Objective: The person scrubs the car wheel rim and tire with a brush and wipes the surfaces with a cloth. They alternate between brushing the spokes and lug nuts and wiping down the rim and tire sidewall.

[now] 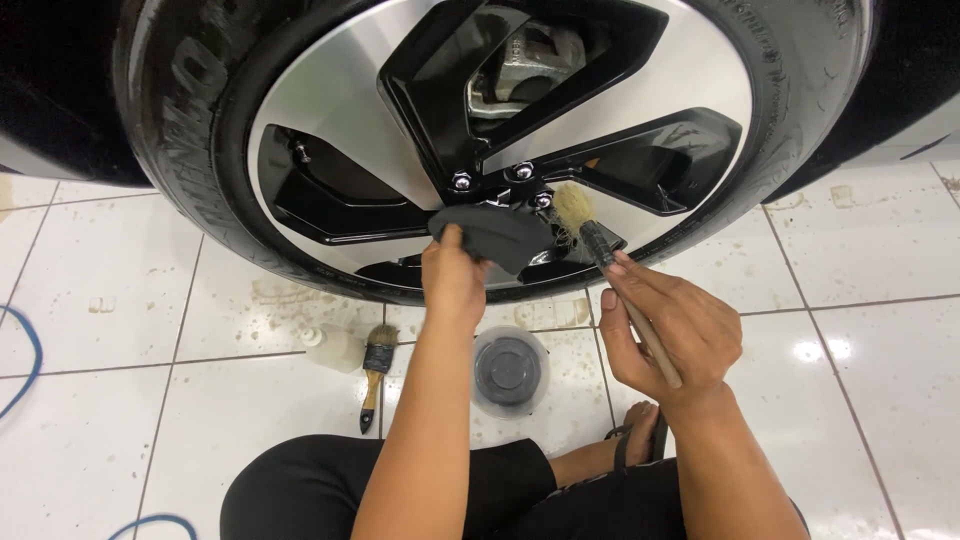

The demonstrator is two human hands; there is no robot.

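A car wheel fills the top of the head view, its silver and black alloy rim (pixel 340 110) inside a black tyre (pixel 180 150). My left hand (pixel 452 280) presses a dark grey cloth (pixel 495 237) against the rim just below the lug nuts (pixel 520 172). My right hand (pixel 665 335) holds a round detailing brush (pixel 595 240) by its wooden handle. Its pale bristles touch the hub next to the cloth.
On the wet white tiled floor (pixel 850 330) lie a second, flat brush (pixel 377 365), a small white bottle (pixel 330 348) and a round clear tub with a dark lid (pixel 508 370). A blue hose (pixel 28 360) runs at the left. My knees and a sandalled foot (pixel 635 435) sit below.
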